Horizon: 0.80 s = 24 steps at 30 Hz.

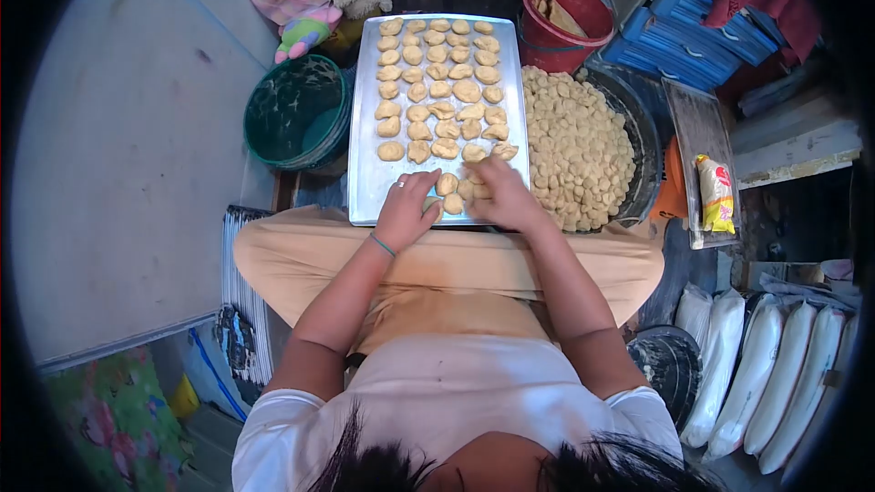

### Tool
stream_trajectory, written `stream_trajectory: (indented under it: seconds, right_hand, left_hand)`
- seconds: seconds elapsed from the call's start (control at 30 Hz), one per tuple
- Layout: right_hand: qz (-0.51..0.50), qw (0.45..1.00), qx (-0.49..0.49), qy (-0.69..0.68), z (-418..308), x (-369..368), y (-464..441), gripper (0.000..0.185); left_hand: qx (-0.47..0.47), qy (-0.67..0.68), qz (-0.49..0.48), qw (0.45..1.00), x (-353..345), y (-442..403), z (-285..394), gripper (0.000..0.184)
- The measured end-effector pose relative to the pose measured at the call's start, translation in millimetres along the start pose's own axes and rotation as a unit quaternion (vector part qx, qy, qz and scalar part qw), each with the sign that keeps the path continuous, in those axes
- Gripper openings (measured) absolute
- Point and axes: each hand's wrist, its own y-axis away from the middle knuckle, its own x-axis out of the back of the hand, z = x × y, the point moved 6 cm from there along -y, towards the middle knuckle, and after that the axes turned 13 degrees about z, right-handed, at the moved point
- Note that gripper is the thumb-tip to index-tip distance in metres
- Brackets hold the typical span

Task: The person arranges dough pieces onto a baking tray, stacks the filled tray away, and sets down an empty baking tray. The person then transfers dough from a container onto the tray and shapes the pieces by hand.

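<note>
A metal baking tray (363,82) lies across my lap, with rows of flattened dough pieces (439,89) on it. Near its front edge a small cluster of rounder dough balls (447,184) sits between my hands. My left hand (407,210) rests on the front left of the tray, fingers apart and bent beside the cluster, one dough ball partly under its thumb side. Over the front right is my right hand (504,196), smeared by motion, its fingertips close to the lowest row. Whether it grips a dough piece is hidden.
Right of the tray stands a wide black basin (647,141) heaped with dough balls (579,150). A red bucket (565,46) is behind it, a green bucket (296,114) at left. A yellow packet (715,193) lies on a dark board; filled plastic bags (766,374) stand lower right.
</note>
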Motion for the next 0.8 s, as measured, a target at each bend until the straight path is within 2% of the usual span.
stream_trajectory:
  seconds: [0.07, 0.17, 0.27, 0.3, 0.4, 0.43, 0.5, 0.6, 0.67, 0.73, 0.8]
  right_hand:
    - [-0.017, 0.995, 0.007, 0.102, -22.5, -11.8, 5.9, 0.056]
    - [0.029, 0.988, 0.049, 0.145, -22.6, -28.7, 10.7, 0.051]
    - [0.028, 0.991, 0.029, 0.129, -25.7, -45.1, 1.1, 0.048]
    - [0.058, 0.988, 0.065, 0.129, -28.9, -52.1, -1.7, 0.041]
    - [0.055, 0.987, 0.1, 0.117, -36.8, -72.8, -7.1, 0.036]
    - [0.073, 0.982, 0.107, 0.137, -38.7, -72.9, -6.4, 0.026]
    - [0.081, 0.981, 0.084, 0.154, -31.7, -62.7, -0.7, 0.02]
    - [0.135, 0.977, 0.035, 0.164, -18.1, -42.1, 4.7, 0.014]
    - [0.163, 0.971, -0.017, 0.172, -3.1, -33.1, 2.4, 0.016]
    - [0.153, 0.974, -0.021, 0.165, -5.4, -31.3, 0.5, 0.018]
    - [0.153, 0.98, -0.015, 0.128, -12.3, -25.3, 0.0, 0.021]
  left_hand:
    - [0.034, 0.012, 0.052, 0.998, 6.8, 7.0, 4.5, 0.041]
    - [0.021, -0.03, -0.019, 0.999, 1.9, 28.7, -0.3, 0.035]
    - [0.027, -0.056, 0.092, 0.994, 20.5, 19.8, -30.6, 0.028]
    - [0.032, -0.048, 0.113, 0.992, 29.2, 12.2, -37.5, 0.025]
    - [0.06, -0.057, 0.126, 0.989, 34.6, 5.0, -60.4, 0.03]
    - [0.031, -0.076, 0.142, 0.986, 37.6, 6.0, -56.8, 0.031]
    - [-0.029, -0.111, 0.171, 0.979, 39.3, 7.1, -44.0, 0.032]
    - [-0.079, -0.131, 0.06, 0.986, 25.4, 2.9, -11.7, 0.034]
    - [-0.074, -0.161, 0.059, 0.982, 11.1, 2.6, -22.6, 0.034]
    - [-0.044, -0.165, 0.062, 0.983, 6.3, -1.8, -25.7, 0.033]
    - [-0.066, -0.156, 0.08, 0.982, 7.0, -6.6, -16.1, 0.032]
